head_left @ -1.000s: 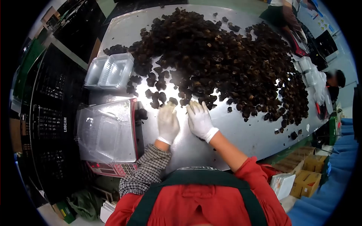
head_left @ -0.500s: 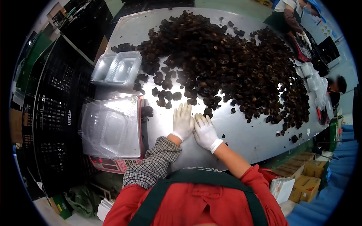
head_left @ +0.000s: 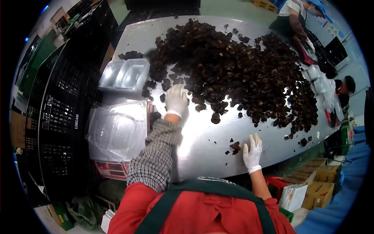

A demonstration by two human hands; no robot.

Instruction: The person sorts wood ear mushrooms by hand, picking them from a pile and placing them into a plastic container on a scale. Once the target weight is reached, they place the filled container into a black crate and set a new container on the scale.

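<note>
A large heap of dark brown, curled pieces that look like wood ear mushrooms (head_left: 218, 62) covers much of the metal table (head_left: 202, 152). My left hand (head_left: 176, 100), in a white glove, reaches over loose pieces at the heap's near left edge. Its fingers are spread and point away from me; what lies under the palm is hidden. Near the table's front edge, my gloved right hand (head_left: 253, 154) is open with fingers stretched out, holding nothing. Just left of it lies a small reddish-brown piece (head_left: 235, 147) among dark crumbs.
Left of my left hand stands a red scale (head_left: 111, 168) with clear plastic trays (head_left: 119, 128) on it. More clear trays (head_left: 132, 74) sit behind. Black crates (head_left: 58, 128) line the left side. A co-worker (head_left: 290, 19) is at the far right by another scale (head_left: 306, 52).
My hands were side by side at the middle and have separated. The left moved forward and left to the loose pieces; the right moved right and back towards me, beside a reddish-brown piece.
</note>
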